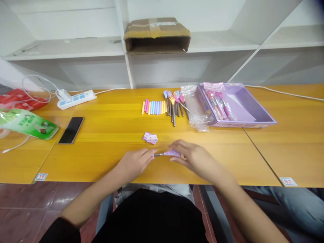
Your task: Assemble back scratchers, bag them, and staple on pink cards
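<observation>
Close to the table's front edge, my two hands hold a small back scratcher lying sideways, with a short metal rod showing between purple ends. My left hand is closed around its left end, mostly hiding the grip. At the other end, the fingers of my right hand, a little blurred, pinch the purple head. Just beyond them is a small pile of printed cards. Farther back, a row of pastel tubes lies beside several metal-rod back scratchers with coloured hand-shaped heads.
A purple box holds bagged back scratchers at right, with clear plastic bags against it. On the left are a phone, a green package and a power strip. A cardboard box sits on the shelf.
</observation>
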Available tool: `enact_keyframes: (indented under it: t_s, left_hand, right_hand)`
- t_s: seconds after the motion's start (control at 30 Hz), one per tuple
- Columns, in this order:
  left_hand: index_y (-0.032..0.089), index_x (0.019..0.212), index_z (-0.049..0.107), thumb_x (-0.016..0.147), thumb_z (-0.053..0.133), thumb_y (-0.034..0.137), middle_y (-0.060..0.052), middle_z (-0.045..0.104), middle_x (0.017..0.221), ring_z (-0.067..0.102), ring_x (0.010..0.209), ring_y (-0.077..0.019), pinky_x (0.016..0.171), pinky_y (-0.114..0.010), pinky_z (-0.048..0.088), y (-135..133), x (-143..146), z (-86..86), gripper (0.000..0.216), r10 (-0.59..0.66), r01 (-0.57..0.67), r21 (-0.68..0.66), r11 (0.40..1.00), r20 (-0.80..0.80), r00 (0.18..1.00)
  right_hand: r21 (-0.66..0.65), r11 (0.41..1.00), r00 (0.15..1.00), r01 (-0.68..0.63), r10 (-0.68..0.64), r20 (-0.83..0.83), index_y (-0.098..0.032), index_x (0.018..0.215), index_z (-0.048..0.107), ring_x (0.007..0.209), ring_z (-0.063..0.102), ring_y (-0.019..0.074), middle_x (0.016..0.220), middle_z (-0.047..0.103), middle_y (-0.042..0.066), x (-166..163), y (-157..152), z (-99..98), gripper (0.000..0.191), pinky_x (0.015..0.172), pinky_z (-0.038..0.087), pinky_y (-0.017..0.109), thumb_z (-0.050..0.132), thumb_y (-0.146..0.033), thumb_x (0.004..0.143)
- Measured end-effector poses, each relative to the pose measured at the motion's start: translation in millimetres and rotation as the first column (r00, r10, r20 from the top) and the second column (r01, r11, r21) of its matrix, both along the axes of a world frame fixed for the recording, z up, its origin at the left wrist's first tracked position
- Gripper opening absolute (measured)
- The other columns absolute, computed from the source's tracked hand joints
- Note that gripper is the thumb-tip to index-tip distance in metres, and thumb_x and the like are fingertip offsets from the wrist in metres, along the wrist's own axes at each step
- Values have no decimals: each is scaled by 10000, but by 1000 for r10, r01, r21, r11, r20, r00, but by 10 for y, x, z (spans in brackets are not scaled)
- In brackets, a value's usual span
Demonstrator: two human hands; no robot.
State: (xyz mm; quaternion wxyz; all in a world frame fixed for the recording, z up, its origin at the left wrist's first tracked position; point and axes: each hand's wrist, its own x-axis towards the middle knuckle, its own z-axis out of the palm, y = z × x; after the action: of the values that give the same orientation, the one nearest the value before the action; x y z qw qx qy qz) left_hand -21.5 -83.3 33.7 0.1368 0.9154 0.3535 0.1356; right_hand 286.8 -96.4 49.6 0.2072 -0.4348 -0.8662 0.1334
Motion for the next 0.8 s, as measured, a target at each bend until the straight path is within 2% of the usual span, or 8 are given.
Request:
enact_keyframes:
  t_s: [0.1,0.17,0.23,0.3,0.37,0.5,0.67,0.8]
  left_hand:
    - [217,1363,688,1151,422,342,-114,771,1291,743,1146,-258,997,-387,583,394,-1,211,363,181,-177,-85,981,45,982]
    - [208,1317,674,1132,443,319,-108,783,1194,750,1080,-263,958,-398,582,681,-17,265,316,317,-300,-162,940,87,945]
    - [186,1401,578,1105,445,250,-87,770,1049,744,892,-217,836,-351,584,927,-49,226,330,432,-387,-260,885,145,890]
    - [197,1482,467,1084,442,214,-64,738,1060,683,687,-137,669,-271,557,1088,-93,121,399,508,-400,-393,828,226,831]
    - [236,1504,425,1070,460,225,-52,704,1125,608,544,-72,527,-213,505,1153,-138,-1,435,581,-383,-513,768,309,753]
    - [287,1473,491,1034,567,306,-29,659,1138,559,454,-30,389,-168,443,1104,-183,-172,446,672,-366,-605,707,412,616]
    - [271,1386,566,1018,580,321,-13,655,1123,507,422,-6,329,-139,381,1038,-128,-240,372,685,-317,-657,684,429,589]
    - [271,1363,581,1008,587,310,-12,651,1119,498,421,-13,322,-152,389,1027,-90,-238,358,693,-313,-676,667,410,593]
  right_hand:
    - [-274,962,996,17,-39,-78,-227,1357,728,844,733,206,1244,781,111,369,580,271,434,783,607,352,615,-522,1060]
    - [-231,927,949,296,-314,-42,-184,1297,747,919,743,244,1202,783,126,559,944,290,428,838,603,384,501,-471,1096]
    - [-17,768,768,640,-639,38,-105,1336,716,1121,724,325,1332,720,213,660,1194,177,435,964,569,450,467,-361,1087]
    - [83,604,591,793,-795,133,-54,1392,664,1231,688,400,1427,640,288,685,1303,-7,470,1010,541,504,475,-340,1069]
    - [68,538,511,840,-828,231,-47,1423,624,1220,693,429,1424,624,313,677,1310,-182,509,989,545,526,485,-379,1062]
    - [38,495,463,868,-836,295,-74,1428,591,1163,712,429,1356,662,296,694,1264,-337,569,950,555,525,507,-485,1042]
    - [46,444,413,895,-862,293,-82,1374,619,1158,704,446,1328,671,293,750,1285,-342,582,938,548,542,500,-544,1041]
    - [113,437,408,892,-887,215,-95,1403,610,1158,688,441,1411,609,314,754,1261,-373,638,912,536,524,590,-590,1001]
